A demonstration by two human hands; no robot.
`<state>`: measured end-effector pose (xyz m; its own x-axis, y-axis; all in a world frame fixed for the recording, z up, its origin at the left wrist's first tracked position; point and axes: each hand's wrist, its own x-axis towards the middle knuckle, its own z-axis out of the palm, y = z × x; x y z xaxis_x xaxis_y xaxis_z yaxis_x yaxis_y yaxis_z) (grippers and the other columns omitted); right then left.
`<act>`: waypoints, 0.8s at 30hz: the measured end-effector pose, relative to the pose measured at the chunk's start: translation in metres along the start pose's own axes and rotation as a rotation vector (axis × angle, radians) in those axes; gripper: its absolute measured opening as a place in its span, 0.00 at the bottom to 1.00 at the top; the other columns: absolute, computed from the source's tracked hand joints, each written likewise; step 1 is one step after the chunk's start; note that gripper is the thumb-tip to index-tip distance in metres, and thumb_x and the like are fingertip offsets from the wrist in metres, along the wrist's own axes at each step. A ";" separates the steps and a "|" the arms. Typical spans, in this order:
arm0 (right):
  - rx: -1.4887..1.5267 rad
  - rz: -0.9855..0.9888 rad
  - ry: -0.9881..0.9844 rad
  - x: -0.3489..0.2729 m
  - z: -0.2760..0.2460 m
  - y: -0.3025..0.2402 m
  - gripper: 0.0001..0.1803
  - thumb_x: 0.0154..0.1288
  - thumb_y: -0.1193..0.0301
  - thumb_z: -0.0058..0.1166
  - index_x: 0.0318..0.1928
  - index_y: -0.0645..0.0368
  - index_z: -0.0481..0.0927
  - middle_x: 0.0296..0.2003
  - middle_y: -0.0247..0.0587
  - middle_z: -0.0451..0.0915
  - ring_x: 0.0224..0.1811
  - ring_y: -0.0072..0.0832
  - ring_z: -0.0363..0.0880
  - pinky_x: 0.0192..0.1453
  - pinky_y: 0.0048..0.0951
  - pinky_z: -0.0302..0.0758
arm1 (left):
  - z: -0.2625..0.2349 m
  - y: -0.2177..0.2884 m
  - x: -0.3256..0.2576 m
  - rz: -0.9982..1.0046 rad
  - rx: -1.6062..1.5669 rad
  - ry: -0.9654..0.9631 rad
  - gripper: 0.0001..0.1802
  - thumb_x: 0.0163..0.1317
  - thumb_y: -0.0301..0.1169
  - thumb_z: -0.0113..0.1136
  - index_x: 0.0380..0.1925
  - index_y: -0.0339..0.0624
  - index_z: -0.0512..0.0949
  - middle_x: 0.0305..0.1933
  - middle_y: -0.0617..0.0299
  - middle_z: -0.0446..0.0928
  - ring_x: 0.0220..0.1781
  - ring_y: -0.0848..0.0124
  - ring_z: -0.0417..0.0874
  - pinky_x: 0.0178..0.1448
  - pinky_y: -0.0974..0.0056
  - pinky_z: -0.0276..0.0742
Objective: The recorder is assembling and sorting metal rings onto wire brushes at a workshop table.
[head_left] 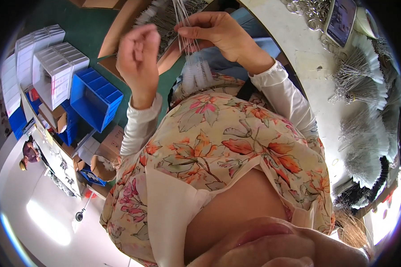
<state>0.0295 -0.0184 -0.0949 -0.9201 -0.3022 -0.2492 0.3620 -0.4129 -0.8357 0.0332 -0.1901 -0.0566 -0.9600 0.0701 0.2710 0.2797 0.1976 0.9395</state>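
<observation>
My right hand pinches a bundle of thin wire-handled brushes between thumb and fingers. Their white bristle ends hang down in front of my flowered clothing, and the wire handles rise above the grip. To the left of the bundle, apart from it, my left hand is raised with its fingers curled in. It is slightly blurred, and whatever it may hold is hidden by the fingers. Behind both hands stands an open cardboard box with many similar brushes in it.
A pale worktable curves along my right, bearing piles of white brushes, black brushes, metal rings and a phone. Blue bins and white bins stand left. Another person is far left.
</observation>
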 end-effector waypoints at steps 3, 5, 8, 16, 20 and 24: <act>-0.033 0.034 -0.035 0.000 0.002 0.004 0.15 0.58 0.65 0.61 0.42 0.62 0.79 0.29 0.32 0.79 0.30 0.17 0.77 0.36 0.20 0.78 | -0.008 0.009 -0.018 0.005 0.212 -0.143 0.09 0.54 0.23 0.63 0.36 0.34 0.77 0.35 0.59 0.78 0.35 0.73 0.79 0.40 0.72 0.74; -0.014 0.027 -0.018 0.001 0.005 0.006 0.15 0.57 0.67 0.62 0.41 0.62 0.79 0.28 0.33 0.79 0.28 0.17 0.77 0.35 0.20 0.76 | -0.009 0.007 -0.025 0.025 0.372 -0.241 0.11 0.51 0.24 0.66 0.35 0.35 0.78 0.34 0.59 0.78 0.33 0.74 0.79 0.38 0.73 0.75; -0.049 -0.017 -0.005 0.002 0.009 0.012 0.14 0.55 0.69 0.63 0.40 0.63 0.78 0.27 0.34 0.79 0.27 0.18 0.77 0.34 0.19 0.75 | -0.010 -0.001 -0.033 -0.062 0.349 -0.238 0.13 0.48 0.26 0.69 0.33 0.35 0.79 0.30 0.59 0.78 0.26 0.76 0.78 0.31 0.73 0.73; -0.169 -0.027 0.037 0.004 0.006 0.019 0.13 0.54 0.71 0.63 0.38 0.64 0.77 0.27 0.36 0.79 0.26 0.18 0.76 0.31 0.18 0.73 | -0.019 -0.020 -0.038 -0.283 0.232 -0.318 0.08 0.55 0.25 0.62 0.34 0.34 0.78 0.28 0.61 0.79 0.28 0.81 0.77 0.32 0.75 0.72; -0.170 0.000 0.046 0.002 -0.001 0.024 0.13 0.55 0.71 0.62 0.39 0.64 0.77 0.27 0.36 0.79 0.25 0.17 0.75 0.30 0.18 0.73 | -0.005 -0.024 -0.044 -0.345 0.121 -0.312 0.07 0.58 0.26 0.59 0.34 0.34 0.77 0.28 0.63 0.78 0.28 0.81 0.76 0.34 0.74 0.72; -0.163 -0.013 0.031 0.004 -0.007 0.031 0.13 0.57 0.70 0.61 0.39 0.63 0.77 0.26 0.35 0.79 0.25 0.18 0.76 0.31 0.19 0.73 | -0.011 -0.028 -0.041 -0.351 0.228 -0.357 0.06 0.61 0.26 0.55 0.34 0.34 0.76 0.28 0.63 0.78 0.29 0.80 0.77 0.35 0.74 0.72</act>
<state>0.0358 -0.0260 -0.1248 -0.9296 -0.2705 -0.2505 0.3232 -0.2708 -0.9068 0.0648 -0.2097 -0.0917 -0.9435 0.2812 -0.1752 -0.0226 0.4731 0.8807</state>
